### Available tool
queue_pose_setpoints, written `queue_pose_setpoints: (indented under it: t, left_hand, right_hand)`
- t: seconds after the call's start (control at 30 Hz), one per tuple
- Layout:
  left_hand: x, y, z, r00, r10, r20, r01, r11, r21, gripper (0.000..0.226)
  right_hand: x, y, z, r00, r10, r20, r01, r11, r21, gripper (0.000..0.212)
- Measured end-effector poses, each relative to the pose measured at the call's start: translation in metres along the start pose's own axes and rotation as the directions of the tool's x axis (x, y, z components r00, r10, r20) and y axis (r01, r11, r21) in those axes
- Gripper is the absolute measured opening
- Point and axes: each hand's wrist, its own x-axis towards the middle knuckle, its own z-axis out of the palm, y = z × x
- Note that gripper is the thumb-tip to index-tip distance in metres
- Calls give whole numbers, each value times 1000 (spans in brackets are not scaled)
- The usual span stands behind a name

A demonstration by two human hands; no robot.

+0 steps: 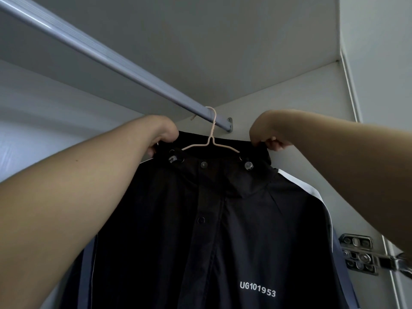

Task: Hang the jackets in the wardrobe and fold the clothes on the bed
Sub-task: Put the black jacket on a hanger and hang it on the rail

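Left grip (163, 139) and right grip (270, 140) both pinch the jacket (223, 230) collar, either side of the hanger (210, 139) — hook's over the wardrobe rail (111, 56). Fabric looks thin, soft, prob. slippery — I'd hold at collar/shoulders.

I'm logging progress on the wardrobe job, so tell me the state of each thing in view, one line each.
Grey metal wardrobe rail: fixed in its end bracket.
Pale pink wire hanger: hooked over the rail.
Black jacket with white lettering: hanging on the hanger, held at both collar ends.
Left hand: grips the jacket's collar.
Right hand: pinches the jacket's collar.
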Motion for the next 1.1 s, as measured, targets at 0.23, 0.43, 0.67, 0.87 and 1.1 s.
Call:
queue_pose_setpoints:
  t: [0.23,0.43,0.67,0.87,1.1]
  left_hand:
    - [11,1,0,1000,13,-14,-13,1000,-24,26]
    - [10,3,-1,1000,-13,14,13,1000,7,21]
    - [30,-1,6,996,-63,56,49,975,219,30]
    - [23,8,-3,962,-91,258,-19,918,396,34]
    - [24,6,3,954,-104,282,118,992,-35,41]
  right_hand:
    - [19,-11,7,981,195,-22,-193,980,52,20]
    - [18,-22,22,824,-125,-552,110,992,-60,23]
    - [28,-4,36,992,118,-39,-122,987,-102,26]
    - [27,18,26,987,129,97,-116,985,-132,23]
    - [24,22,34,993,114,10,-114,990,81,25]
